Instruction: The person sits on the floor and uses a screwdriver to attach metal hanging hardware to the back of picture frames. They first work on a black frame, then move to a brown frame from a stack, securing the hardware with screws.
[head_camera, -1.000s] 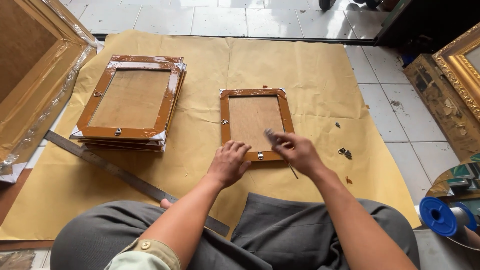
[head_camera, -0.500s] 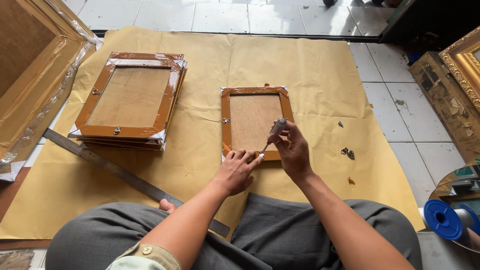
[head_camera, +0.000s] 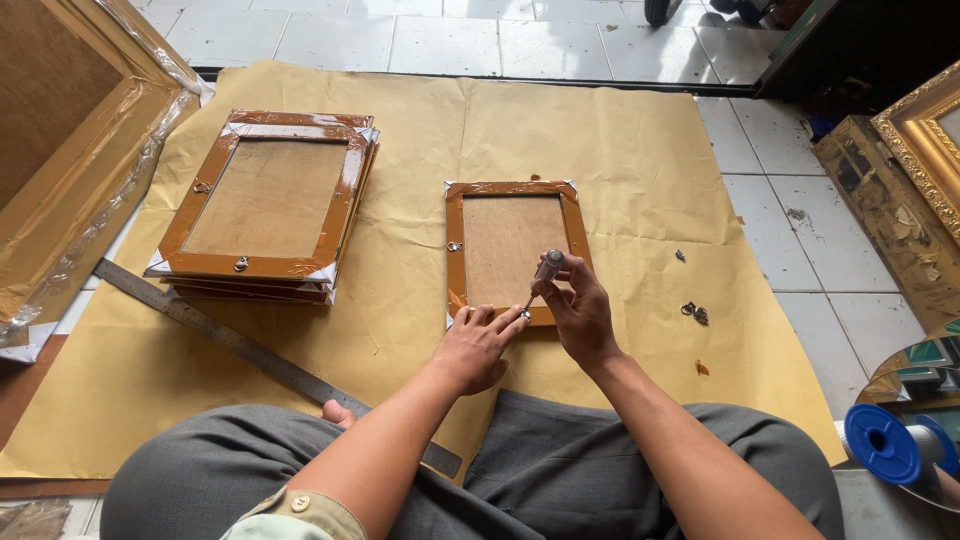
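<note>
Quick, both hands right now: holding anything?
Left hand: open, fingertips pressing on the picture frame's bottom edge.
Right hand: closed around a small screwdriver, tip down at that edge.

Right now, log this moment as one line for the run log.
left hand: steadies small picture frame bottom edge | right hand: grips screwdriver, tip at that edge | frame stack left

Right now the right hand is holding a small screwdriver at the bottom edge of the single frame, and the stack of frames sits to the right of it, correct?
Not quite. The head view shows the stack of frames to the left of the single frame, not the right. The rest holds: the right hand holds a small screwdriver at that frame's bottom edge.
</note>
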